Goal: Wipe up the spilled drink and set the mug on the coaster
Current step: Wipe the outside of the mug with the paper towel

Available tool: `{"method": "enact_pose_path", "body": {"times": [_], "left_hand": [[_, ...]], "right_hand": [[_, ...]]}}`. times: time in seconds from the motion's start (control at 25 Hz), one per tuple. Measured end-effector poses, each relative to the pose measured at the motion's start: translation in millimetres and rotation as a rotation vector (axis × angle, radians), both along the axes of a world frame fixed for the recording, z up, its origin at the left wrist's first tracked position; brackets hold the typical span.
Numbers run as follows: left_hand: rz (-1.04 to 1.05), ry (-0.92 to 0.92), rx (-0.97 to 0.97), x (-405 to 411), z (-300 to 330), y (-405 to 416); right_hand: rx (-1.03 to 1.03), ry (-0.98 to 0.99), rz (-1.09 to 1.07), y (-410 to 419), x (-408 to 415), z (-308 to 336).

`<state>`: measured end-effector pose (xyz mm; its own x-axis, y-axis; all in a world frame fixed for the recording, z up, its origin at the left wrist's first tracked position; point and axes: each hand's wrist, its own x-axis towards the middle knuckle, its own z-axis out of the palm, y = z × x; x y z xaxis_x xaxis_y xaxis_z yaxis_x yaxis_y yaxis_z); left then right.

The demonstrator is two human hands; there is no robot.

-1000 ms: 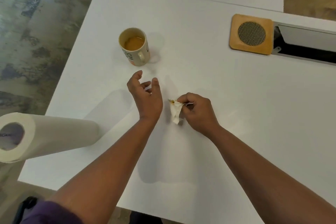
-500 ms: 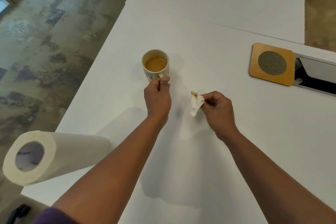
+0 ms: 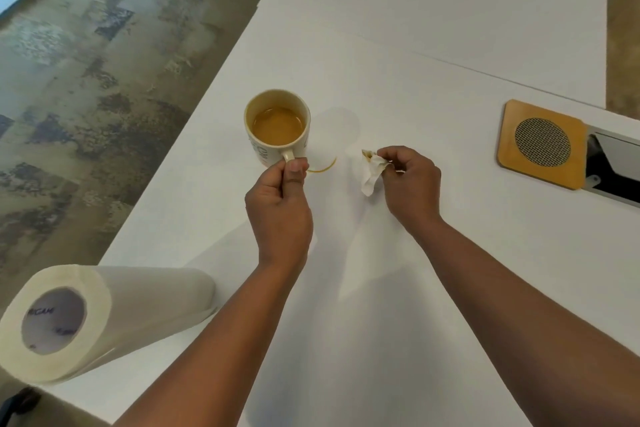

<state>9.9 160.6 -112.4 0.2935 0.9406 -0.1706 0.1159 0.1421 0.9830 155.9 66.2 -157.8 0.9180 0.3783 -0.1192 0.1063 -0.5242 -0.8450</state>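
A cream mug (image 3: 277, 126) holding a tan drink is near the table's left edge, with my left hand (image 3: 278, 208) pinching its handle. The mug appears lifted or shifted, exposing a thin curved brown ring of drink (image 3: 323, 168) on the white table (image 3: 415, 62) just right of its base. My right hand (image 3: 410, 182) holds a crumpled, stained piece of paper towel (image 3: 372, 170) a little to the right of the ring. The wooden coaster (image 3: 542, 144) with a round mesh centre lies empty at the far right.
A paper towel roll (image 3: 86, 319) lies on its side at the table's front left corner. A recessed cable tray (image 3: 616, 166) with a grey flap adjoins the coaster on the right. The table's left edge runs close to the mug, above a mottled floor (image 3: 86, 62).
My left hand reached forward and took the mug's handle, and a brown ring now shows beside the mug's base. My right hand kept the paper wad and stayed beside the mug.
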Motion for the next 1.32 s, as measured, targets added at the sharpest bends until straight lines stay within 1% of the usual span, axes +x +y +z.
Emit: {"method": "enact_pose_path", "body": {"times": [0.08, 0.16, 0.32, 0.4, 0.64, 0.84, 0.96, 1.08, 1.16, 1.24, 1.32], "left_hand": [[0.001, 0.017, 0.030, -9.2, 2.0, 3.0], [0.006, 0.015, 0.037, -15.6, 3.3, 4.4], [0.024, 0.010, 0.045, -24.6, 0.2, 9.7], [0.031, 0.015, 0.054, -26.3, -1.1, 12.6], [0.047, 0.033, 0.064, -27.0, -0.9, 17.4], [0.056, 0.048, 0.063, -30.4, -0.2, 17.6], [0.065, 0.046, 0.066, -32.0, 1.8, 18.6], [0.055, 0.029, 0.074, -34.8, 2.7, 19.5], [0.052, 0.016, 0.068, -36.6, 2.9, 21.9], [0.052, 0.016, 0.061, -38.5, 1.4, 24.3], [0.050, 0.017, 0.057, -40.6, 1.9, 25.1]], "right_hand": [[-0.076, -0.137, 0.071, 20.7, 8.8, -1.8], [-0.110, -0.228, 0.169, 39.1, 15.0, -0.1], [-0.184, -0.249, 0.327, 65.5, 10.8, 10.4], [-0.219, -0.243, 0.303, 69.1, 5.8, 7.3], [-0.335, -0.205, 0.145, 76.8, -31.0, -7.5], [-0.334, -0.121, 0.050, 97.4, -58.7, -5.0], [-0.309, -0.073, 0.067, 111.9, -65.3, -5.6], [-0.100, 0.033, 0.151, 120.6, -58.8, -5.3], [-0.010, 0.025, 0.113, 122.6, -35.7, -4.3], [-0.045, -0.005, 0.097, 124.4, -4.7, -2.1], [-0.163, -0.035, 0.194, 126.0, 14.2, 1.4]]}}
